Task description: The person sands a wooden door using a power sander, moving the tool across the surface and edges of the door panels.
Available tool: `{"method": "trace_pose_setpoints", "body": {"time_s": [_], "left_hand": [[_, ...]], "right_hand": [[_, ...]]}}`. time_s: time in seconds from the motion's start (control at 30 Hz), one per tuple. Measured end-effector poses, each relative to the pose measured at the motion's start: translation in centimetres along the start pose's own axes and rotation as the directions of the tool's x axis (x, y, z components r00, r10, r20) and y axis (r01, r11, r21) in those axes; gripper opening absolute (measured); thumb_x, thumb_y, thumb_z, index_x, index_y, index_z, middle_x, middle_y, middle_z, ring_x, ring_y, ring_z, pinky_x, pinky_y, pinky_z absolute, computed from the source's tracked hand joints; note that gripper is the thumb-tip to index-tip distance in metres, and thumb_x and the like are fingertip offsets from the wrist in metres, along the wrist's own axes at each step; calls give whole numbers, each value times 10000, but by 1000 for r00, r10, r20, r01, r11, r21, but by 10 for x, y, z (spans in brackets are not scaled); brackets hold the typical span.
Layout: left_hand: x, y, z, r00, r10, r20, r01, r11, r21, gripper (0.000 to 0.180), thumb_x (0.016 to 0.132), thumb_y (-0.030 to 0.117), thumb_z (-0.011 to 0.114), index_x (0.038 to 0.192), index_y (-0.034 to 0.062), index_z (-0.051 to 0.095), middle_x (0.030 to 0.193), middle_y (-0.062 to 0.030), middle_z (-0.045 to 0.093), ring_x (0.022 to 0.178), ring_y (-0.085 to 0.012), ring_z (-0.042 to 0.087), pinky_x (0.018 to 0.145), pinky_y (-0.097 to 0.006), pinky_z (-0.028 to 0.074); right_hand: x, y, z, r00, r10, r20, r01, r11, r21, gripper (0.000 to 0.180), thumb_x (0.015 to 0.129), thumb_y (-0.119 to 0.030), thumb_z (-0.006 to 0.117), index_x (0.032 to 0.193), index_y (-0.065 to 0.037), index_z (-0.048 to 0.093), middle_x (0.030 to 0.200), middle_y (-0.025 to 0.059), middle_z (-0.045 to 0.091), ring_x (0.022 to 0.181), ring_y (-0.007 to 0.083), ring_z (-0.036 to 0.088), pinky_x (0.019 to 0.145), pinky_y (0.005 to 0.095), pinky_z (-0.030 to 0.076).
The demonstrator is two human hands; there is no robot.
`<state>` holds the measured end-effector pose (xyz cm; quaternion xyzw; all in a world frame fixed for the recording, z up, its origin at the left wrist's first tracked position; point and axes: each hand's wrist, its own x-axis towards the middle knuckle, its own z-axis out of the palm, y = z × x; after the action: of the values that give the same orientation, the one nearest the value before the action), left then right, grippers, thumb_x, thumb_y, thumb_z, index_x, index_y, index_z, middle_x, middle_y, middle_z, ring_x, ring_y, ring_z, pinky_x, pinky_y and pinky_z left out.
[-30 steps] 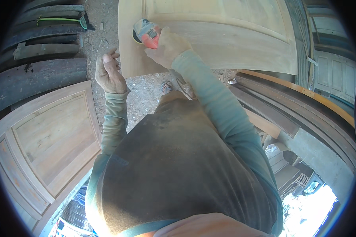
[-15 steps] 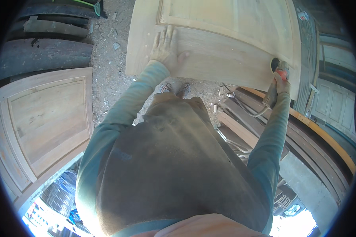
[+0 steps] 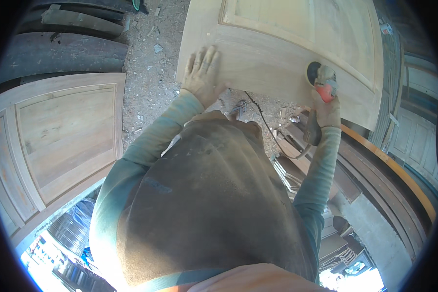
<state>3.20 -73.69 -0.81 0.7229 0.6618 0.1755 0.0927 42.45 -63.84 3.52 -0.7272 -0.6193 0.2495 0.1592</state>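
Right up close, a dusty brown cloth apron (image 3: 214,194), soft and grey with wood dust, over long green sleeves (image 3: 131,165). Next, the left hand (image 3: 202,73), open and flat, fingers spread, pressing on the near edge of the big pale wooden door (image 3: 277,53). Then the right hand (image 3: 326,113), closed tight round the dark handle of a small power sander with a red body and a round flat disc (image 3: 320,80). Rests with its disc on the smooth door, near the right side, just under the raised panel. Trails a thin black cord (image 3: 263,119) down past the door's edge, close to the apron.

Could go wrong in a few ways, probably. Might dig a dent in the soft wood if tipped or kept too long on one spot. Might skip off the near edge, being so close to it. Could catch the cord on the door's edge and jerk the tool. Could let the door slide if the flat hand lifts.

Farther off, rough grey ground (image 3: 151,63) with chips and sawdust all over. To the left, a second pale wooden door with a curved panel (image 3: 58,141). Beyond, dark bent planks (image 3: 58,48), and on the right a long curved wood strip with an orange edge (image 3: 389,165).
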Motion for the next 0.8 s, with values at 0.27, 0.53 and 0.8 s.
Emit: {"method": "trace_pose_setpoints", "body": {"time_s": [0.27, 0.53, 0.8], "left_hand": [[-102, -135, -32, 918, -345, -196, 348, 937, -24, 721, 948, 461, 622, 1504, 51, 415, 1571, -198, 379, 1488, -385, 282, 1201, -552, 157], [-190, -220, -54, 826, -550, -127, 542, 835, -90, 609, 974, 453, 598, 1399, 22, 534, 1463, -188, 513, 1403, -355, 426, 1152, -538, 272], [-125, -200, -38, 915, -402, 28, 400, 900, -173, 601, 976, 462, 599, 1353, -5, 570, 1426, -226, 543, 1348, -394, 488, 1124, -500, 356]], "right_hand": [[-101, -191, 90, 938, -165, 304, 210, 970, -122, 734, 783, -463, 806, 1197, 73, 524, 1048, 269, 696, 998, 440, 683, 858, 493, 526], [-30, -156, 99, 993, -51, 106, 63, 992, -112, 892, 788, -514, 779, 1354, 105, 473, 1118, 272, 682, 1053, 410, 676, 913, 449, 536], [-126, -229, 118, 949, -127, 290, 119, 992, 43, 818, 811, -492, 773, 1296, 111, 508, 1036, 292, 690, 1008, 452, 681, 844, 481, 542]]}}
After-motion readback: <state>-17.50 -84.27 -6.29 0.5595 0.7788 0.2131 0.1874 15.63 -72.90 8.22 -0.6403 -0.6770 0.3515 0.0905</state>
